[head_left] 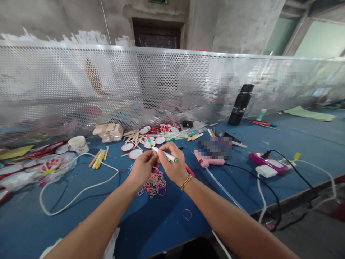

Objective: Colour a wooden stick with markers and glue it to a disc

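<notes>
Both my hands meet above the blue table point(151, 223), closed together on a thin white stick with green and pink bands point(165, 154). My left hand point(142, 168) pinches its left end. My right hand point(174, 163), with a gold bracelet at the wrist, grips the middle, and the green tip pokes out to the right. A heap of coloured rubber bands point(155, 184) lies just under the hands.
Red-and-white round badges point(134, 154), wooden sticks point(132, 136), a paper cup point(78, 144), a pink glue gun point(208, 160), a black bottle point(240, 105), a pink device with cables point(268, 163) and a white cord point(81, 190) lie around. A perforated metal screen point(172, 86) stands behind.
</notes>
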The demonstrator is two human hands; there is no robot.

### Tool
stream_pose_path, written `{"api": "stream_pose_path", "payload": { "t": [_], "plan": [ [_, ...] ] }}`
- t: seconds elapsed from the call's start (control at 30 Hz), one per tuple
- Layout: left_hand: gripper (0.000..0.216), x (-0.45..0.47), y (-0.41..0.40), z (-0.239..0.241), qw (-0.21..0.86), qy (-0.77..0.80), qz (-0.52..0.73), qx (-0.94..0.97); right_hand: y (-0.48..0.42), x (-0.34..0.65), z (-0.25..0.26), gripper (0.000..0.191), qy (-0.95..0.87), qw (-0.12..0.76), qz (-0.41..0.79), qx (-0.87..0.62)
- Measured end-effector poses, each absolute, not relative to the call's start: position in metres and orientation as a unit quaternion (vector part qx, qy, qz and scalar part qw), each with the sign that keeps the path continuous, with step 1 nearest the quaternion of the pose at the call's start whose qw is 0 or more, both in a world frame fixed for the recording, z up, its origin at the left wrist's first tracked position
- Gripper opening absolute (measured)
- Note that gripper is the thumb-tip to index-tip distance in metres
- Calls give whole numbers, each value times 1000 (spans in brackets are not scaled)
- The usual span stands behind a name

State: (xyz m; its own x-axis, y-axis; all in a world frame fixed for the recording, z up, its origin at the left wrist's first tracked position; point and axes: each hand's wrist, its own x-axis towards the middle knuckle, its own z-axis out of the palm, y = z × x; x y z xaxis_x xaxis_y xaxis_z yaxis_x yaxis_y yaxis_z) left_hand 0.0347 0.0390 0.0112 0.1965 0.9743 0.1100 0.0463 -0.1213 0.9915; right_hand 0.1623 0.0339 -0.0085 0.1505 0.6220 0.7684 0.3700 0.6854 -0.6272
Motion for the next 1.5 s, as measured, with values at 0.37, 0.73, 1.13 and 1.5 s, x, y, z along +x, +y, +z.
{"api": "stream_pose_path", "payload": {
  "t": [0.37, 0.73, 1.13, 1.5],
  "plan": [
    [37, 35, 38, 12, 503, 427, 465, 591, 34, 162, -10, 8, -643, 655, 92, -385],
    [38, 35, 38, 12, 507, 429, 461, 589, 35, 162, -10, 8, -641, 655, 97, -389],
    [37, 35, 39, 11, 508, 430, 458, 590, 35, 162, -11, 8, -643, 652, 96, -392],
    [38, 34, 38, 11, 513, 422, 460, 590, 36, 163, -11, 7, -639, 657, 98, -388]
  ]
}}
